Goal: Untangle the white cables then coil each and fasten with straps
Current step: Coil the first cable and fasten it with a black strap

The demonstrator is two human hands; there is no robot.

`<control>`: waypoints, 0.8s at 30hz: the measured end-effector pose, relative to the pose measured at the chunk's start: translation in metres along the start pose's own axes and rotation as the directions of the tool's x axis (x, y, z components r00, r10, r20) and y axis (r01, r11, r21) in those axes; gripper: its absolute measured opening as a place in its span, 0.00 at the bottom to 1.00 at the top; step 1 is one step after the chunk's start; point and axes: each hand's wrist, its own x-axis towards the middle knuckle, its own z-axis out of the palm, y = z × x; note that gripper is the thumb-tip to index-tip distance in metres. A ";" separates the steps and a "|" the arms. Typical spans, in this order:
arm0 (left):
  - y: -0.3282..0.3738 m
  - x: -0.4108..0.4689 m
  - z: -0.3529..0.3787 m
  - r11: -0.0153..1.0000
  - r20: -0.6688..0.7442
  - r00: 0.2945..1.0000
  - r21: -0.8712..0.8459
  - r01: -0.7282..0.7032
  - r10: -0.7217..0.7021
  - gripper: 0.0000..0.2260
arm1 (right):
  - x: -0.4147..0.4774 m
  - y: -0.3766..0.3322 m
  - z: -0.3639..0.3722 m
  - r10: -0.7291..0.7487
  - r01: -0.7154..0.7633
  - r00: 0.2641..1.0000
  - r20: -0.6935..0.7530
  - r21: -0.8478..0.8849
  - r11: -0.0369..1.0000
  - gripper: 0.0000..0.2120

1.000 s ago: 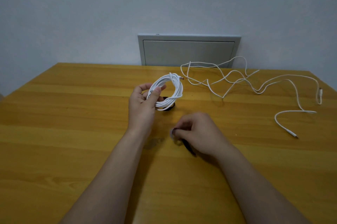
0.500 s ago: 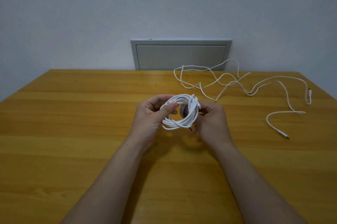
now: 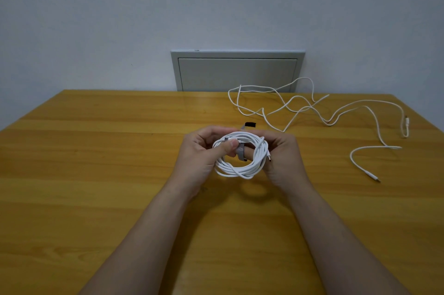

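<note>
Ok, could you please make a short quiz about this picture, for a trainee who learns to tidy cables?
1. True or false: the left hand and the right hand both hold the coiled cable.
2. Where does the loose cable lie?
A) on the far right part of the table
B) on the floor
C) inside the wall panel
3. Fill in the colour: a ___ strap crosses the coil beside the left thumb.

Key: 1 true; 2 A; 3 grey.
</note>
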 end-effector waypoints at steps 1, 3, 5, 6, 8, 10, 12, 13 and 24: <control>0.000 0.000 0.000 1.000 0.001 1.000 0.001 0.003 -0.003 0.09 | 0.000 0.001 -0.001 -0.007 0.007 1.000 -0.003 -0.013 1.000 0.13; -0.001 0.000 -0.001 1.000 0.004 1.000 0.015 0.006 -0.006 0.08 | 0.001 0.002 -0.002 -0.027 0.025 0.999 -0.025 -0.072 0.997 0.14; -0.001 0.000 -0.002 0.999 0.012 1.000 0.038 0.002 -0.003 0.09 | 0.001 0.002 -0.003 -0.037 0.032 0.998 -0.047 -0.086 0.996 0.14; -0.001 -0.001 -0.002 0.999 0.019 1.000 0.050 -0.003 0.002 0.09 | 0.001 0.002 -0.003 -0.038 0.034 0.998 -0.050 -0.079 0.996 0.14; 0.000 -0.002 -0.001 0.996 0.037 0.999 0.084 -0.018 0.015 0.09 | 0.002 0.003 -0.002 -0.042 0.038 0.998 -0.057 -0.071 0.997 0.13; 0.001 -0.002 0.000 0.994 0.050 0.998 0.107 -0.031 0.026 0.09 | 0.002 0.005 -0.002 -0.056 0.051 0.996 -0.066 -0.063 0.997 0.14; 0.003 -0.003 0.001 0.993 0.055 0.998 0.113 -0.040 0.034 0.10 | 0.003 0.005 0.000 -0.069 0.065 0.995 -0.078 -0.057 0.996 0.14; 0.003 -0.003 0.001 0.993 0.057 0.998 0.113 -0.046 0.040 0.10 | 0.002 0.004 0.000 -0.078 0.073 0.994 -0.079 -0.064 0.995 0.14; -0.002 0.001 -0.001 0.995 -0.072 0.994 0.063 -0.077 0.082 0.08 | 0.000 0.003 -0.005 -0.024 0.015 0.999 -0.037 -0.201 0.979 0.12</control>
